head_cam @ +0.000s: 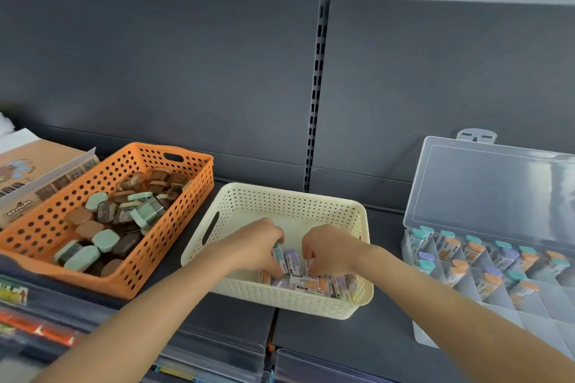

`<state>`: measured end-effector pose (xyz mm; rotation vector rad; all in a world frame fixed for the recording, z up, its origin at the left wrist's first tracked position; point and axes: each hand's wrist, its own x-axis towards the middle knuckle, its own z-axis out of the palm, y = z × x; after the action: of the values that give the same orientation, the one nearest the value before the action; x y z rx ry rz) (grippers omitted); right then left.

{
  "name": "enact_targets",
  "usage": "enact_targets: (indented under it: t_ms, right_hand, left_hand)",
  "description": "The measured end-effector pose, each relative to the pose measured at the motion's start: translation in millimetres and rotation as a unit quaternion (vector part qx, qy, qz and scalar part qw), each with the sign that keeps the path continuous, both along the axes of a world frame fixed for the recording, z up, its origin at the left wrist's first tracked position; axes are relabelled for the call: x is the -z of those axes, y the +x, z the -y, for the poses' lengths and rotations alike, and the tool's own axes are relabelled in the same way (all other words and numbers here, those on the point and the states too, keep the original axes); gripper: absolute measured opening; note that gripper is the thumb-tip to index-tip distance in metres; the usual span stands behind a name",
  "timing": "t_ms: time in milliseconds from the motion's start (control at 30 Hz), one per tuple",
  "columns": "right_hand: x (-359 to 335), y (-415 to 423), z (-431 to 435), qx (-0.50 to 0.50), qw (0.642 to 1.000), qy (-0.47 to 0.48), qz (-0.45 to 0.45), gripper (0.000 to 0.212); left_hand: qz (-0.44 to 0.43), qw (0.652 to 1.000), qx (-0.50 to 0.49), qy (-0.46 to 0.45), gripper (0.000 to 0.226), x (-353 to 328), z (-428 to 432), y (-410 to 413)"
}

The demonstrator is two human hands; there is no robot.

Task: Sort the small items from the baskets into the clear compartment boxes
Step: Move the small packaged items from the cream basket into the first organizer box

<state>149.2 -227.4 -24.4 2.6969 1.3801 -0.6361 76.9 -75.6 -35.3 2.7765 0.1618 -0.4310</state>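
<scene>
head cam: both hands down in the cream basket (289,205), left hand (259,242) pinched on a small pack (278,255), right hand (328,247) curled on packs, grip unclear; best lift few, w/ labels aligned, then go to clear box (417,333) on right.

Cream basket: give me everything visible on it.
The cream basket is a rectangular perforated plastic bin with a slot handle in its left wall, sitting upright on the dark shelf between the orange basket and the clear compartment box. Small wrapped items lie along its near side; the left hand and right hand reach in.
</scene>
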Motion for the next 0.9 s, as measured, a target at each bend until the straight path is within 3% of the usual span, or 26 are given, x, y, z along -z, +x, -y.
enact_targets:
  t_ms: [167,300,533,900]
  right_hand:
    - [-6.5,2.3,3.2,0.018,0.998,0.051,-0.045,0.026]
    - [-8.6,4.8,7.0,0.052,0.99,0.099,-0.088,0.025]
    - [-12.0,4.5,11.1,0.043,0.978,0.138,-0.15,0.02]
    - [-13.2,-6.0,14.3,-0.088,0.987,0.014,-0.134,0.048]
  left_hand:
    - [0.027,0.999,-0.015,-0.032,0.037,2.3,-6.2,-0.4]
    - [0.058,0.99,-0.046,-0.118,0.02,2.7,-11.5,-2.8]
    - [0.094,0.982,-0.067,-0.146,0.009,-5.1,-14.3,-8.9]
    - [0.056,0.984,-0.084,-0.146,0.012,-7.4,-17.6,-19.4]
